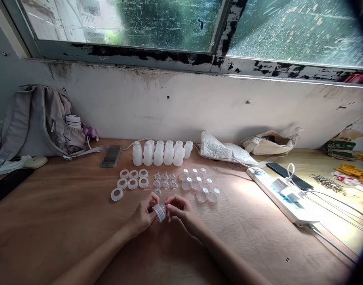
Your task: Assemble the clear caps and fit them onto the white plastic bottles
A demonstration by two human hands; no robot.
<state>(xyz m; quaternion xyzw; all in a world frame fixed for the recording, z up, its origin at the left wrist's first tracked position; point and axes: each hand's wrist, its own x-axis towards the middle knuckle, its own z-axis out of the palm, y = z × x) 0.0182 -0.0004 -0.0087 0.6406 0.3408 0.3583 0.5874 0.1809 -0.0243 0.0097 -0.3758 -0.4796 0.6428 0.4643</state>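
My left hand (145,213) is closed around a ribbed, translucent white bottle collar (159,213), tilted above the near part of the table. Fingertips of my right hand (179,209) pinch a small clear piece at the collar's right side, apparently a bottle nipple (165,208), mostly hidden by the fingers. Beyond my hands lie several loose collars (133,183) on the left and several clear nipples (165,185) in the middle. To the right are several clear round caps (196,183) with white dots. Frosted small bottles (158,155) stand upright in rows behind these parts.
A grey backpack (38,118) and a blurred-out dark object (111,156) are at the left. White padded packaging (215,146) and a beige bag (270,143) lie along the wall. Right of my hands are a power strip (276,196) with cables and a dark phone (289,176).
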